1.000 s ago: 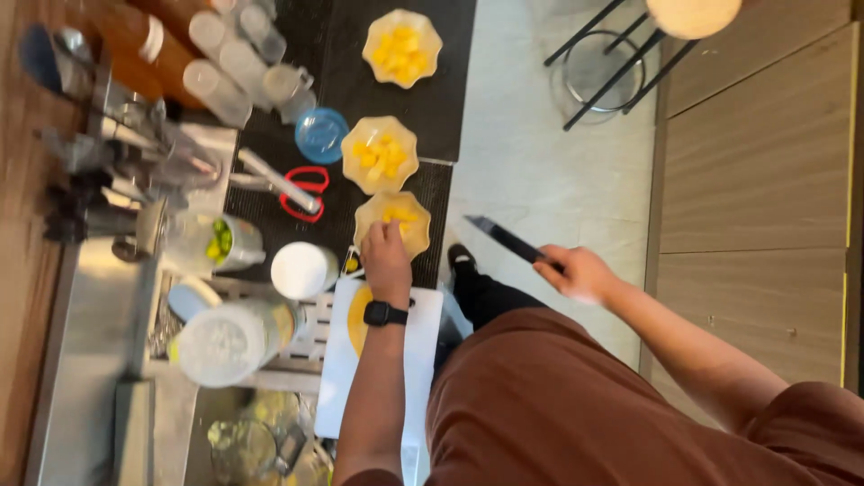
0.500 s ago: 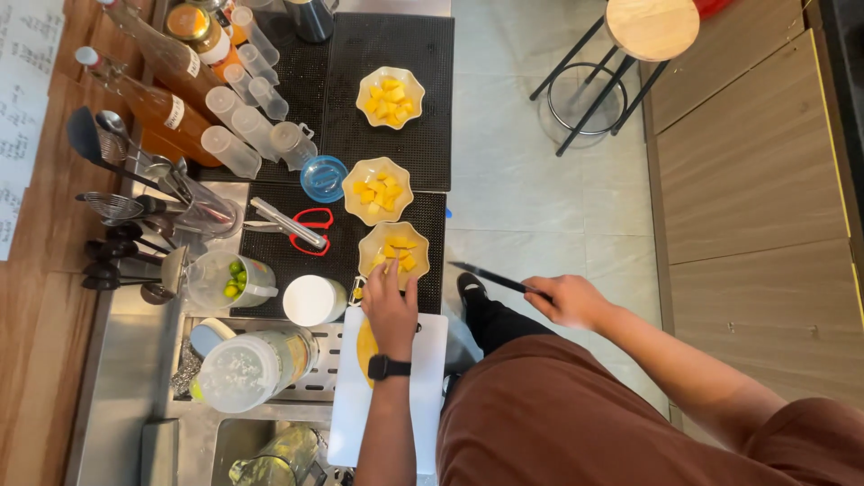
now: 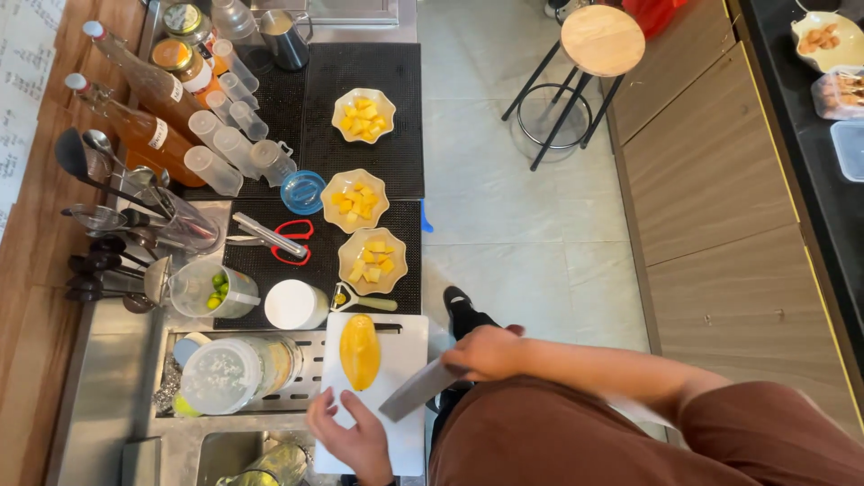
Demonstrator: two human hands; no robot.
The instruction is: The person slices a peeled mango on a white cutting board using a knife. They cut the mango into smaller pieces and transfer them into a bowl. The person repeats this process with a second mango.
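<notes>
A peeled yellow mango [image 3: 358, 351] lies lengthwise on a white cutting board [image 3: 407, 335]. My left hand [image 3: 349, 434] rests on the board's near end, fingers apart and empty, just short of the mango. My right hand [image 3: 490, 353] grips a knife [image 3: 416, 393]; its blade slants over the board to the right of the mango. Three scalloped bowls of mango cubes stand in a row beyond the board: a near bowl [image 3: 373, 259], a middle bowl [image 3: 355, 200] and a far bowl [image 3: 364, 115].
A peeler [image 3: 364, 300] lies between the board and the near bowl. Red scissors [image 3: 288, 243], a white lidded cup [image 3: 295, 304], a blue cup [image 3: 301, 191], bottles [image 3: 144, 135] and utensils crowd the left. A wooden stool [image 3: 601, 40] stands on the floor.
My left hand has drawn back from the near bowl to the board's near end. My right hand has brought the knife in over the board beside the mango.
</notes>
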